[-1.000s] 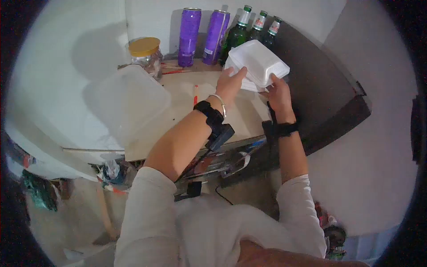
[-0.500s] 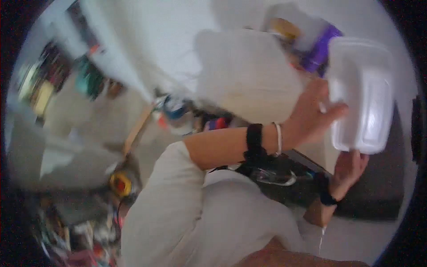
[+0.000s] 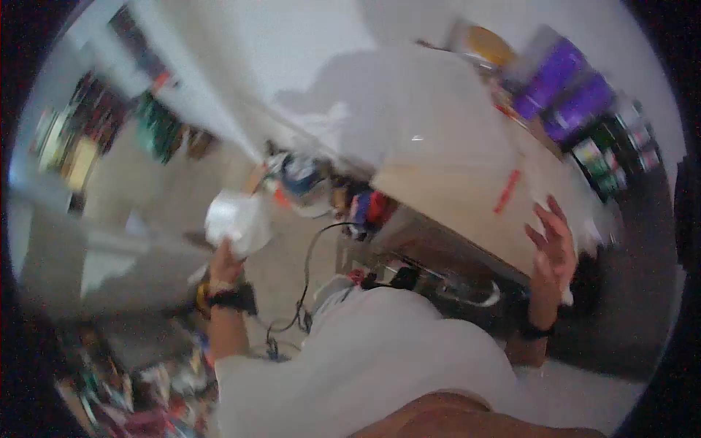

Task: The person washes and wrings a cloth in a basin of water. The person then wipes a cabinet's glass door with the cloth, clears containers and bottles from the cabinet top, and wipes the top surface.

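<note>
Out to the left, my left hand [image 3: 227, 264] is closed on a white plastic container [image 3: 235, 221], gripping its lower edge; the container looks blurred and its far side is turned from me. At the right, my right hand [image 3: 553, 244] is raised beside the table [image 3: 445, 201] with fingers apart and nothing seen in it. Both wrists carry dark bands. A long red object [image 3: 507, 191] lies on the table a little left of the right hand.
Purple packages [image 3: 551, 77] and dark boxes with green and white labels [image 3: 602, 164] stand at the table's back right, near a yellow round item [image 3: 488, 45]. A black cable [image 3: 308, 266] hangs left of the table. Mixed clutter [image 3: 146, 394] fills the lower left.
The white container has gone from the right side to the far left in my left hand. My right hand has let go of it and its fingers are now spread.
</note>
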Demonstrator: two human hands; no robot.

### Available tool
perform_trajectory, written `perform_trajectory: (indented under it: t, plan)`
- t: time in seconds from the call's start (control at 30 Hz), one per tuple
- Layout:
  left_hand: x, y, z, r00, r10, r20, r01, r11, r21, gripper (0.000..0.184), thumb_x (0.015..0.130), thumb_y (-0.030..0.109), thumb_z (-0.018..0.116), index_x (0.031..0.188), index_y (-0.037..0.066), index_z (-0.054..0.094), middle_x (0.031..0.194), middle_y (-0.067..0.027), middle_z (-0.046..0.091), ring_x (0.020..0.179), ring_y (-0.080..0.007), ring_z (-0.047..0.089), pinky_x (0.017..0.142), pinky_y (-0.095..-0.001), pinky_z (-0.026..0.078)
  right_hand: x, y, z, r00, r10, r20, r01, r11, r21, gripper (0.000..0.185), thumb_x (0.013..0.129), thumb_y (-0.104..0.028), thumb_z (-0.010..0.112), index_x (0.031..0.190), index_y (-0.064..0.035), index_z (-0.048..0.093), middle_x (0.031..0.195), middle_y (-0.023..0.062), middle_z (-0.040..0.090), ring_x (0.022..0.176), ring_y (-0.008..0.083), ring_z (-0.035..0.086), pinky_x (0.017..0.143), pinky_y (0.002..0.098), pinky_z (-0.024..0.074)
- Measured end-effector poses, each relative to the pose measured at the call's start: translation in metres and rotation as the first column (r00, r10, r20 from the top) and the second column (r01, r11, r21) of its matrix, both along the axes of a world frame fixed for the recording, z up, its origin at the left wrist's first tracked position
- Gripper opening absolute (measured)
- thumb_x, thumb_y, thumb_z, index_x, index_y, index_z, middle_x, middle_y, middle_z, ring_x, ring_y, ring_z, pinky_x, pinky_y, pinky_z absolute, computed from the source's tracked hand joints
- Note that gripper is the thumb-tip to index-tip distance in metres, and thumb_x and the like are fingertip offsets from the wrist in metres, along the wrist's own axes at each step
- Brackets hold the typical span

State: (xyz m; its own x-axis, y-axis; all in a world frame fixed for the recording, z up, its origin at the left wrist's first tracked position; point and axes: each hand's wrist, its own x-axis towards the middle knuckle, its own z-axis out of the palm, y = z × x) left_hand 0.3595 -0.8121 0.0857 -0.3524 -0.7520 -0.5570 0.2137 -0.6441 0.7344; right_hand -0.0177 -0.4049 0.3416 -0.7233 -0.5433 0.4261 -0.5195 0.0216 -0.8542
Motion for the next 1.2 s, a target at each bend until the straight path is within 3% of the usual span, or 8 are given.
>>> perform_trajectory:
  t: [0.17,0.3,0.7,0.83,0.93,1.03,1.13,1.2]
  plan:
    - [0.086,-0.165,-0.092,0.813,0.118,0.57,0.29,0.768,-0.572,0.085,0.068,0.036,0.069,0.133,0.004,0.025,0.13,-0.0197,0.035,0.119,-0.0314,0.036,0.096,-0.0347,0.033,0.0,0.02,0.005,0.977,-0.156,0.145,0.155,0.988,0.024,0.049,0.073,-0.028,0.062,0.116,-0.007,0.05,0.131,0.0144,0.037,0.117,0.0245,0.042,0.091,0.0359,0.0374]
    - [-0.076,-0.097,0.078,0.997,0.003,-0.077,-0.03,0.936,-0.351,0.081,0.078,0.041,0.057,0.139,0.018,0.009,0.142,-0.0125,0.012,0.129,-0.0318,0.015,0.098,-0.0567,0.018,-0.005,0.032,0.0,0.982,-0.123,0.141,0.108,0.988,0.113,0.042,0.073,-0.006,0.061,0.114,-0.0065,0.05,0.126,0.0093,0.044,0.112,0.0204,0.045,0.089,0.0342,0.0389]
    - [-0.31,0.069,0.207,0.731,-0.635,0.25,0.598,0.42,-0.682,0.05,0.087,0.018,0.05,0.133,0.011,0.031,0.14,-0.0077,0.025,0.127,-0.0283,0.027,0.099,-0.04,0.03,-0.043,-0.075,0.027,0.856,-0.092,0.509,-0.041,0.969,0.245,0.055,0.086,-0.035,0.05,0.125,0.0008,0.037,0.116,0.0097,0.047,0.102,0.0189,0.049,0.07,0.0332,0.0489]
    - [-0.335,0.038,0.181,0.659,-0.528,0.535,0.523,-0.189,-0.831,0.044,0.089,0.018,0.045,0.127,0.001,0.033,0.121,-0.0139,0.042,0.1,-0.0181,0.052,0.076,-0.0331,0.048,-0.043,-0.103,0.025,0.854,-0.052,0.518,-0.093,0.964,0.25,0.064,0.083,-0.038,0.054,0.126,0.0045,0.033,0.115,0.0124,0.047,0.093,0.0196,0.053,0.065,0.0316,0.0506]
    - [-0.34,0.04,0.185,0.585,-0.653,0.481,0.526,-0.145,-0.838,0.04,0.087,0.017,0.047,0.12,-0.005,0.039,0.107,-0.0109,0.052,0.087,-0.0155,0.058,0.065,-0.028,0.051,-0.049,-0.101,0.015,0.85,-0.017,0.527,-0.102,0.975,0.196,0.062,0.082,-0.035,0.057,0.124,0.0053,0.035,0.107,0.0127,0.052,0.084,0.0189,0.057,0.065,0.0317,0.0509]
    - [-0.345,0.035,0.177,0.61,-0.792,-0.028,0.585,0.474,-0.658,0.035,0.087,0.016,0.048,0.113,-0.006,0.043,0.092,-0.0068,0.057,0.08,-0.0154,0.059,0.064,-0.0265,0.051,-0.053,-0.075,0.014,0.829,0.058,0.556,-0.075,0.997,0.008,0.057,0.08,-0.032,0.059,0.119,0.0051,0.04,0.098,0.0112,0.056,0.077,0.0177,0.058,0.064,0.0322,0.0513]
    - [-0.343,0.03,0.171,0.749,-0.479,0.458,0.271,-0.41,-0.871,0.03,0.086,0.014,0.048,0.11,-0.005,0.046,0.087,-0.0057,0.057,0.077,-0.0152,0.06,0.06,-0.0258,0.051,-0.054,-0.057,0.023,0.817,0.061,0.573,-0.006,0.995,-0.097,0.049,0.079,-0.029,0.059,0.114,0.0031,0.045,0.094,0.0093,0.057,0.076,0.0162,0.058,0.063,0.0326,0.0515]
    - [-0.342,0.042,0.182,0.586,-0.807,-0.074,0.633,0.513,-0.58,0.03,0.085,0.014,0.047,0.109,-0.005,0.046,0.086,-0.0052,0.058,0.073,-0.0139,0.059,0.058,-0.0248,0.05,-0.05,-0.06,0.024,0.815,-0.009,0.579,0.045,0.998,-0.048,0.046,0.08,-0.029,0.058,0.112,0.0015,0.046,0.094,0.0086,0.057,0.078,0.0153,0.057,0.063,0.0326,0.0514]
